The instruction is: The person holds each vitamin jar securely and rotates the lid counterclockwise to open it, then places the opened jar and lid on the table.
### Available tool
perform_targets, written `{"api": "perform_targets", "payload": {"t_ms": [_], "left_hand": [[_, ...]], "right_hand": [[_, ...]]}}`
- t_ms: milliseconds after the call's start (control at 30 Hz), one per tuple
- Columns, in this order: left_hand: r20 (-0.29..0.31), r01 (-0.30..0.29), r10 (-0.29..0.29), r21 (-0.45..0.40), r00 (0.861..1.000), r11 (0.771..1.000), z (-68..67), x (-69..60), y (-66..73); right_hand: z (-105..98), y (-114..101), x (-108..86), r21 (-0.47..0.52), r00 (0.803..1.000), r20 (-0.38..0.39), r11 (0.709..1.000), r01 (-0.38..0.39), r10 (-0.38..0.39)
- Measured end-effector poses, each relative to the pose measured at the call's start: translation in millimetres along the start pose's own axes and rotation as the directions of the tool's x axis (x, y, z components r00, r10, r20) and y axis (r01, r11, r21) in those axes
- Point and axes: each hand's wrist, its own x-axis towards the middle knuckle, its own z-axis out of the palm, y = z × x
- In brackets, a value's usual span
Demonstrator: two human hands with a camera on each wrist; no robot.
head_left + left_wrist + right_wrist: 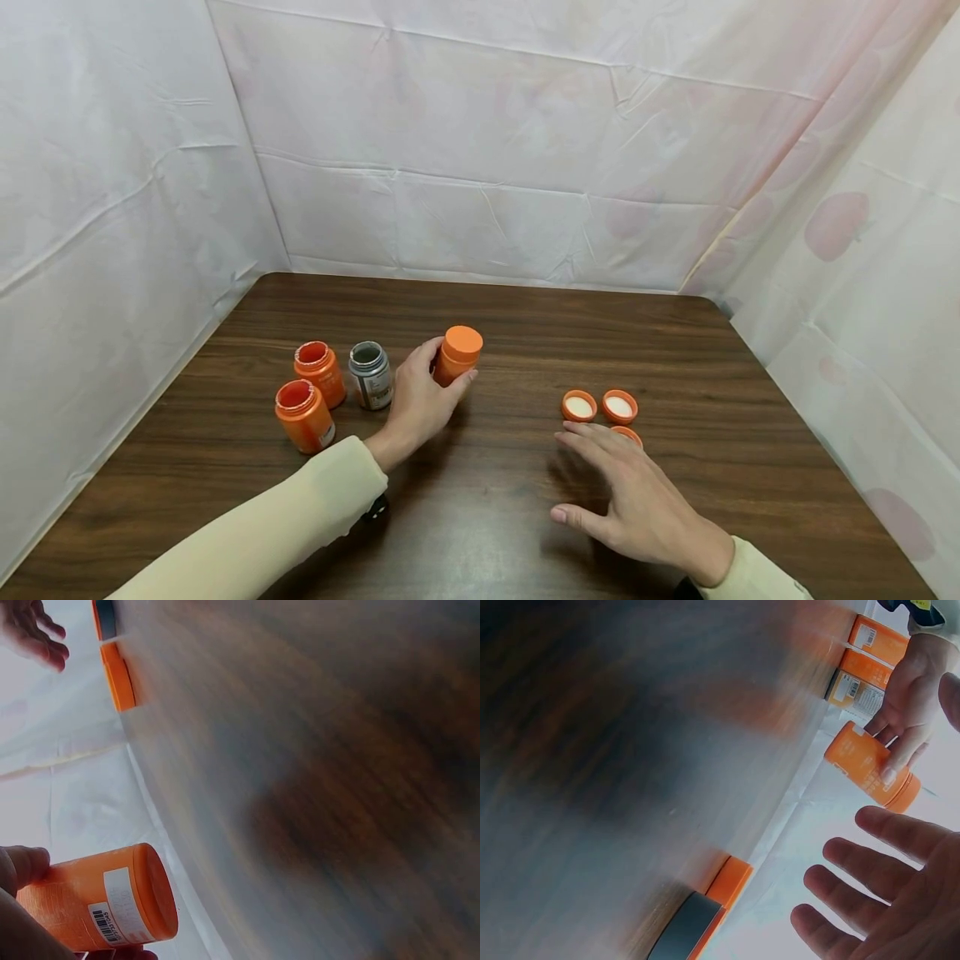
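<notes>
My left hand (pixel 417 398) grips an orange jar (pixel 459 354) with its orange lid on, thumb and fingers around its sides. The jar is held up off the table; a white barcode label (pixel 124 907) shows near its base in the left wrist view. My right hand (pixel 641 496) hovers over the table with fingers spread and nothing in its grasp. Just beyond its fingertips lie three upturned lids, two with white inner faces: a left lid (pixel 579 406), a right lid (pixel 619 406) and a nearer lid (pixel 627 434), partly hidden by the hand.
Left of my left hand stand three uncapped jars: a grey jar (pixel 371 379), an orange jar (pixel 321 375) and a nearer orange jar (pixel 305 419). The brown wooden table (pixel 480 533) is bordered by pale sheets (pixel 487 167) at the back and both sides.
</notes>
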Motion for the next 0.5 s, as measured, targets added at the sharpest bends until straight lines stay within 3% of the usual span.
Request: {"api": "perform_targets", "payload": {"t_ms": [500], "left_hand": [[0.064, -0.033, 0.030, 0.049, 0.998, 0.998, -7.2, -15.9, 0.0]], "right_hand": [[-1, -1, 3.5, -0.008, 0.999, 0.037, 1.000, 0.003, -0.003]]}}
